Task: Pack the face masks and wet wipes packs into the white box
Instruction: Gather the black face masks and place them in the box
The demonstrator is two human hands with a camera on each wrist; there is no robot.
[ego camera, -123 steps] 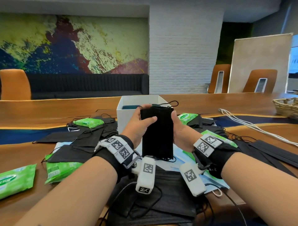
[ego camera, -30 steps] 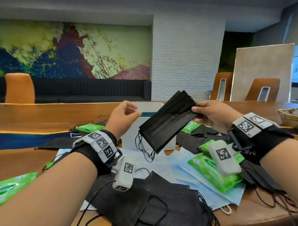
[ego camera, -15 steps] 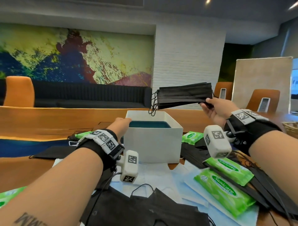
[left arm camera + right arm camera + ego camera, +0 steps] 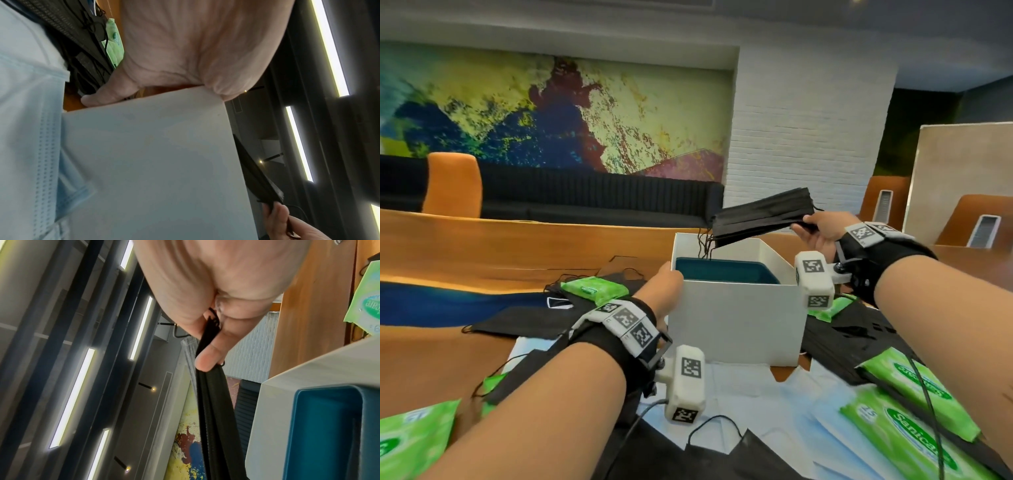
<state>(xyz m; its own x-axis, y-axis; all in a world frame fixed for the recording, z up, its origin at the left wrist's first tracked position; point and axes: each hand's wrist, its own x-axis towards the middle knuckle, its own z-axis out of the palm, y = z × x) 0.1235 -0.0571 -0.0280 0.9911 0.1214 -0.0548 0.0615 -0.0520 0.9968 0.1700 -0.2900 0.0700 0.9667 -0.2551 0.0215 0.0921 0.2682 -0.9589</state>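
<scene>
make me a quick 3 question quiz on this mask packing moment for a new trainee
1. True or false: the stack of black masks already lies inside the white box.
2. Which hand steadies the box? A) left hand B) right hand C) neither
3. Fill in: the insert inside the box is coloured ____.

Key
1. False. The right hand pinches the stack at one end and it hangs tilted above the opening, only its ear loops dangling toward the box.
2. A. The left hand grips the box's near left corner; its thumb lies along the side wall.
3. Teal.
</scene>
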